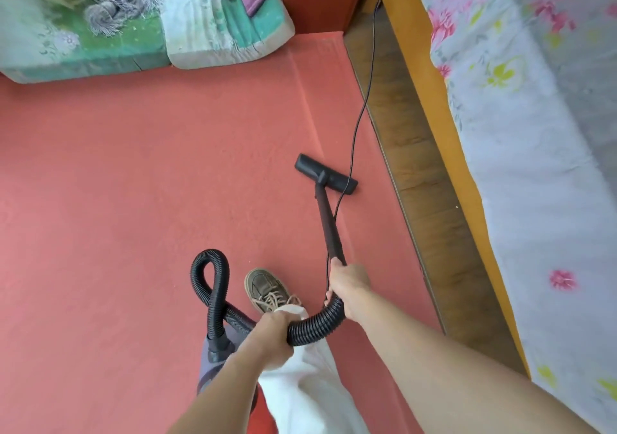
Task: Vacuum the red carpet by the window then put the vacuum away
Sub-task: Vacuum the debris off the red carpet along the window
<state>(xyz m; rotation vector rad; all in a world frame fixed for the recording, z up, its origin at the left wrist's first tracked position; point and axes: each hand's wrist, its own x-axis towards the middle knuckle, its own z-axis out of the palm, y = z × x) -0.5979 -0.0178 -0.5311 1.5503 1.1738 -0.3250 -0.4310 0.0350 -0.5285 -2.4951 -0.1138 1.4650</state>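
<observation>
The nozzle (325, 174) lies flat on the carpet (133, 183), near its right edge, where a strip of wood floor (400, 133) separates it from the bed (517, 133). It is set square to the wand (329, 223), so a push should sweep a full-width lane along that edge.

The right hand (349, 286) is wrapped tight round the top of the wand, fingers curled under. That is the steering grip, high enough to keep the wand at a low slant and the nozzle down. The left hand (273, 331) is closed round the hose (315, 328) just behind the bend. It carries the slack off the carpet, so the slack neither drags nor tugs the wand sideways. Beyond that hand the hose throws a loop beside the shoe (267, 288) and runs into a grey vacuum body (213, 356), mostly hidden under the forearm.

The cord (362, 99) comes down from the top by the bed frame, crosses the nozzle's right end and follows the wand to the right hand (whether the hand pinches it too, I cannot tell). There it risks being run over on a forward stroke.

Cushions (100, 39) sit on the carpet's far left. Most of the carpet is open, and judging by the nozzle's place, vacuuming is under way with putting away not yet begun.
</observation>
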